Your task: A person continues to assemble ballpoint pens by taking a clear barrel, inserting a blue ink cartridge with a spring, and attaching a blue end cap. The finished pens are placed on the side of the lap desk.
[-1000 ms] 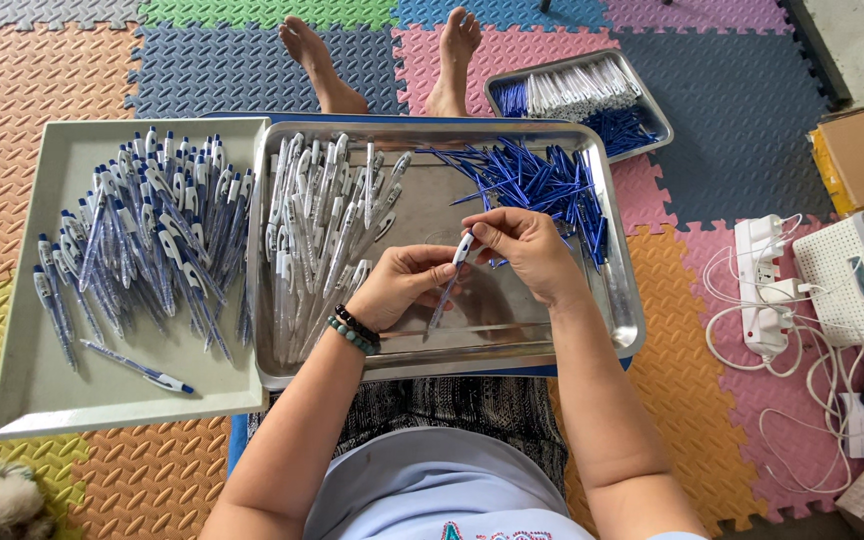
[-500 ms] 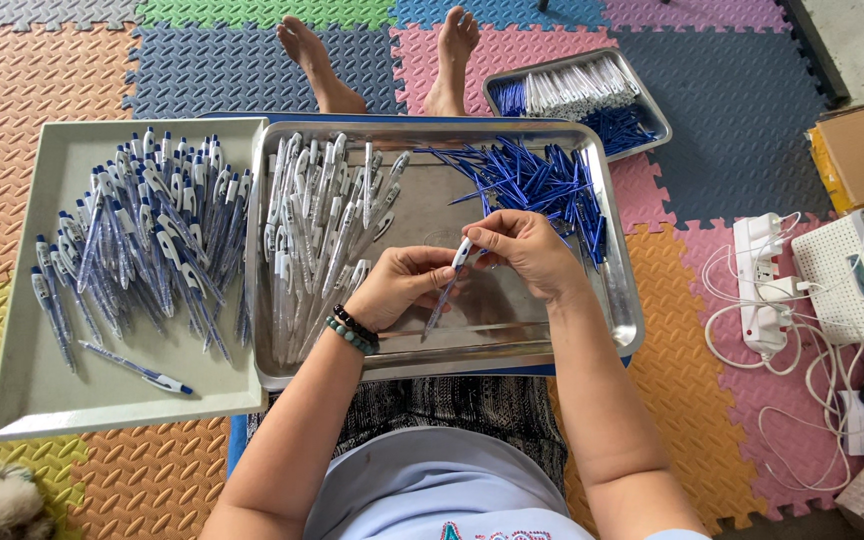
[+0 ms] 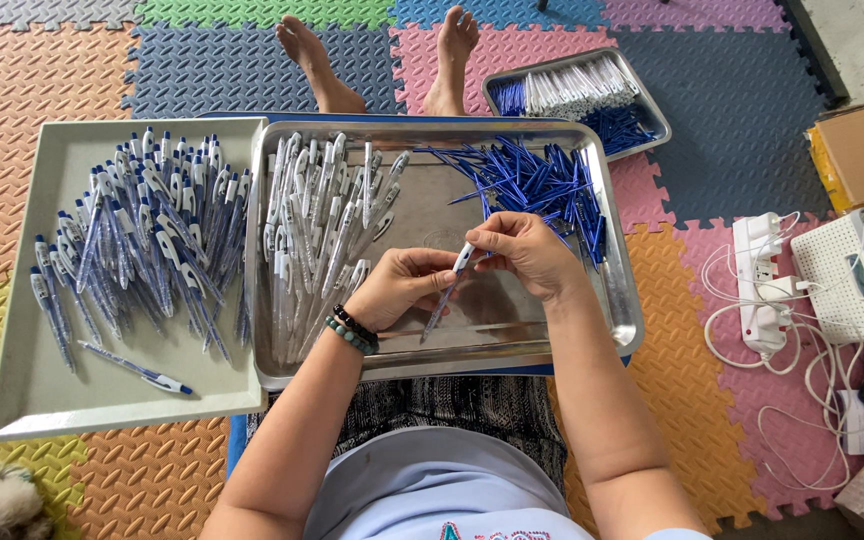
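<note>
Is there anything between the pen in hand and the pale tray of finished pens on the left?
Yes. Both hands, left hand and right hand, hold the pen over the steel tray. Toward the pale tray lie the heap of clear barrels and the two trays' raised rims, side by side. Nothing stands higher.

Clear-barrelled pen (image 3: 449, 287), tilted, white end up, above steel tray (image 3: 512, 340).

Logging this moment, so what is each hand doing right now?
Left hand: fingers closed on the pen, over the steel tray.
Right hand: fingers pinching the same pen's upper end.
</note>
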